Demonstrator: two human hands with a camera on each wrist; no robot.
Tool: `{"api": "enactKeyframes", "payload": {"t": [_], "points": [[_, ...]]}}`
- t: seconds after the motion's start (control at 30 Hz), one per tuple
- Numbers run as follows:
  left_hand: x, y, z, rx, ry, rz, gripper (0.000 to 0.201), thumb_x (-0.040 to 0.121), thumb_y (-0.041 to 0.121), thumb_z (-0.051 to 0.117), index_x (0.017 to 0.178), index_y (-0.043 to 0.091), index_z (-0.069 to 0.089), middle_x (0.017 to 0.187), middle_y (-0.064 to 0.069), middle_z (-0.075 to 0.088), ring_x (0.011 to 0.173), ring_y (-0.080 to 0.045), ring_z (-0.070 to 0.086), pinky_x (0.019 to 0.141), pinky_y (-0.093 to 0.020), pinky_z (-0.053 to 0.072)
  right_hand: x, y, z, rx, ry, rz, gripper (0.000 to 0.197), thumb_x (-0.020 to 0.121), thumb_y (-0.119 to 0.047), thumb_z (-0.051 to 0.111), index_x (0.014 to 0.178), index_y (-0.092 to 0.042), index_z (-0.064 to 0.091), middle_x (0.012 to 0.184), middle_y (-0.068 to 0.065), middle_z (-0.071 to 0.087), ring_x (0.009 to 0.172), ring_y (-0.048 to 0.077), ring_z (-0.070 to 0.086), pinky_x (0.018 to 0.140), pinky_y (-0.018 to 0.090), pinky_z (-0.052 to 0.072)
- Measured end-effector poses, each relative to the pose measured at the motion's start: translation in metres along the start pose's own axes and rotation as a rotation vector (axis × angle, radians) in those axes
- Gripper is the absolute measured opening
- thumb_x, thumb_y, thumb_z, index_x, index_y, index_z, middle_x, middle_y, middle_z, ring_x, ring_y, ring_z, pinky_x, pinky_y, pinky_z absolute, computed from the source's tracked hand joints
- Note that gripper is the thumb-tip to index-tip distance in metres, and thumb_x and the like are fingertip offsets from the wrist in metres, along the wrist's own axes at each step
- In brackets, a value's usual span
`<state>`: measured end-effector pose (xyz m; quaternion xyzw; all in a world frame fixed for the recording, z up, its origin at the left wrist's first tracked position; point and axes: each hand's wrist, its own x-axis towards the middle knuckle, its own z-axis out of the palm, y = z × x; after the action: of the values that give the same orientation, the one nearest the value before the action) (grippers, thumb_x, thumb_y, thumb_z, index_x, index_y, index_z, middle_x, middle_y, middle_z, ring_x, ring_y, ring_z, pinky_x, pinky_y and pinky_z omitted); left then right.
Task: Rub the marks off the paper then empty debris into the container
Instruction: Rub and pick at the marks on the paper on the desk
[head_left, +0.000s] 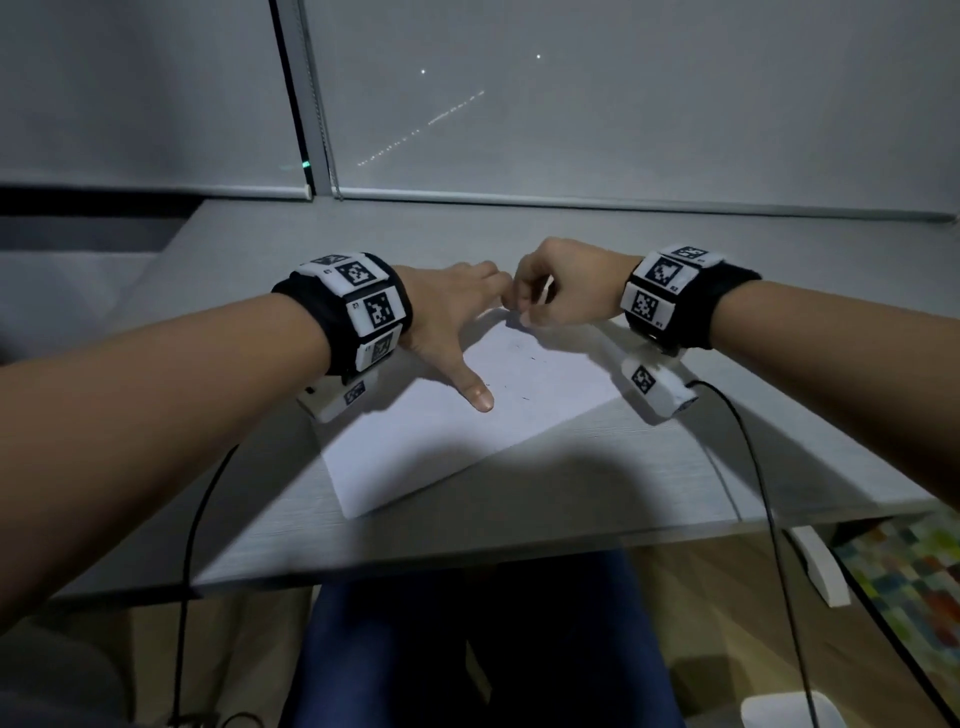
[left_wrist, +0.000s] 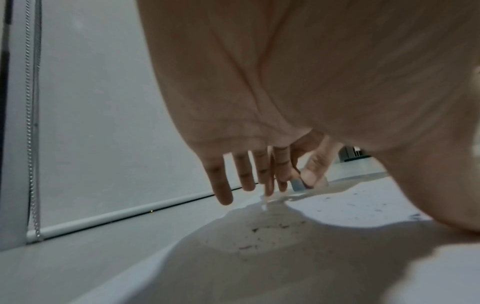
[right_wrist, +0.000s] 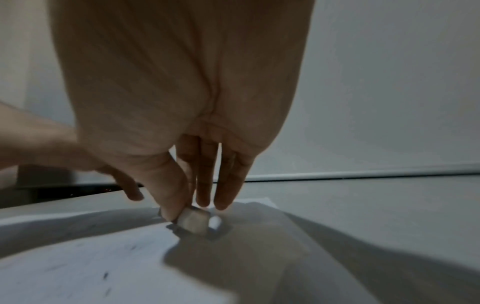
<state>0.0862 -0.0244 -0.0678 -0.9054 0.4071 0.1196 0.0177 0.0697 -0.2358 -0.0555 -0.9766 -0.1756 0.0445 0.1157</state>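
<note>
A white sheet of paper lies at an angle on the grey desk, with small dark specks of debris scattered over it. My left hand lies spread on the sheet's far left part, fingers straight, thumb stretched toward me. My right hand pinches a small pale eraser between thumb and fingers, its lower end touching the paper near the far corner. The same eraser shows just beyond my left fingertips. A few faint dark marks remain on the sheet.
Closed roller blinds with bead chains stand right behind the desk. Black cables run from both wrist units over the desk's front edge. A white container sits on the floor at lower right, next to a multicoloured mat.
</note>
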Motion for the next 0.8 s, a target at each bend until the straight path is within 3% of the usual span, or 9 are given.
{"api": "enactKeyframes", "payload": {"t": [0.1, 0.17, 0.23, 0.27, 0.33, 0.4, 0.47, 0.6, 0.8], "points": [[-0.013, 0.0, -0.003, -0.069, 0.072, 0.025, 0.085, 0.068, 0.082, 0.082, 0.13, 0.028, 0.061, 0.121, 0.011, 0.061, 0.109, -0.014, 0.059, 0.093, -0.034, 0.051, -0.008, 0.005, 0.009, -0.038, -0.024, -0.006, 0.003, 0.084, -0.024, 0.073, 0.085, -0.022, 0.075, 0.091, -0.002, 0.079, 0.086, 0.018, 0.074, 0.081, 0.033, 0.061], [-0.019, -0.004, -0.002, -0.138, 0.141, -0.002, 0.046, 0.079, 0.068, 0.085, 0.099, 0.029, 0.073, 0.092, 0.014, 0.071, 0.082, -0.002, 0.063, 0.074, -0.027, 0.048, -0.019, 0.01, 0.008, -0.077, -0.024, 0.012, 0.003, 0.086, -0.022, 0.073, 0.083, -0.021, 0.074, 0.091, -0.002, 0.079, 0.082, 0.015, 0.072, 0.079, 0.033, 0.059], [-0.023, -0.008, 0.004, -0.177, 0.21, -0.016, 0.032, 0.085, 0.052, 0.088, 0.077, 0.026, 0.073, 0.071, 0.014, 0.07, 0.067, 0.002, 0.062, 0.065, -0.024, 0.043, -0.032, 0.015, 0.007, -0.079, -0.023, 0.034, 0.007, 0.087, -0.022, 0.073, 0.08, -0.02, 0.073, 0.085, -0.004, 0.076, 0.078, 0.011, 0.069, 0.077, 0.03, 0.055], [-0.025, -0.008, 0.006, -0.202, 0.216, -0.01, 0.027, 0.086, 0.046, 0.089, 0.076, 0.025, 0.075, 0.069, 0.014, 0.072, 0.067, 0.003, 0.064, 0.065, -0.024, 0.046, -0.037, 0.015, 0.005, -0.078, -0.023, 0.04, 0.009, 0.087, -0.023, 0.073, 0.079, -0.019, 0.073, 0.082, -0.006, 0.075, 0.077, 0.012, 0.069, 0.077, 0.03, 0.055], [-0.031, -0.004, 0.008, -0.26, 0.168, 0.019, 0.011, 0.088, 0.037, 0.09, 0.091, 0.028, 0.083, 0.081, 0.014, 0.079, 0.077, 0.0, 0.071, 0.075, -0.028, 0.056, -0.042, 0.014, 0.003, -0.072, -0.009, 0.043, 0.009, 0.087, -0.024, 0.074, 0.079, -0.019, 0.073, 0.078, -0.008, 0.072, 0.077, 0.017, 0.069, 0.077, 0.031, 0.057], [-0.035, 0.002, 0.004, -0.293, 0.12, 0.041, 0.022, 0.088, 0.039, 0.089, 0.109, 0.033, 0.084, 0.095, 0.013, 0.081, 0.086, -0.003, 0.073, 0.083, -0.022, 0.057, -0.04, 0.01, 0.002, -0.041, -0.002, 0.033, 0.008, 0.087, -0.025, 0.075, 0.083, -0.018, 0.076, 0.082, -0.002, 0.076, 0.079, 0.018, 0.069, 0.079, 0.031, 0.058], [-0.035, 0.009, 0.001, -0.288, 0.134, 0.035, 0.036, 0.086, 0.052, 0.087, 0.117, 0.034, 0.081, 0.104, 0.014, 0.078, 0.092, -0.003, 0.072, 0.086, -0.022, 0.058, -0.037, 0.01, 0.004, -0.012, -0.016, 0.026, 0.009, 0.086, -0.027, 0.076, 0.086, -0.018, 0.077, 0.087, 0.0, 0.078, 0.081, 0.017, 0.071, 0.08, 0.031, 0.059], [-0.029, 0.014, 0.009, -0.153, 0.16, -0.036, 0.074, 0.085, 0.076, 0.073, 0.139, 0.027, 0.069, 0.129, 0.007, 0.066, 0.114, -0.016, 0.066, 0.1, -0.042, 0.057, -0.03, 0.007, 0.007, -0.042, -0.001, 0.015, 0.011, 0.088, -0.027, 0.076, 0.087, -0.016, 0.077, 0.08, -0.006, 0.073, 0.079, 0.018, 0.069, 0.083, 0.034, 0.06], [-0.017, 0.015, 0.012, -0.088, 0.051, -0.081, 0.096, 0.079, 0.081, 0.073, 0.154, 0.024, 0.058, 0.134, 0.003, 0.053, 0.118, -0.022, 0.057, 0.106, -0.038, 0.047, -0.012, -0.015, 0.008, 0.007, 0.022, -0.069, 0.008, 0.083, -0.024, 0.077, 0.08, -0.017, 0.078, 0.073, -0.004, 0.073, 0.07, 0.018, 0.066, 0.074, 0.033, 0.06]]}}
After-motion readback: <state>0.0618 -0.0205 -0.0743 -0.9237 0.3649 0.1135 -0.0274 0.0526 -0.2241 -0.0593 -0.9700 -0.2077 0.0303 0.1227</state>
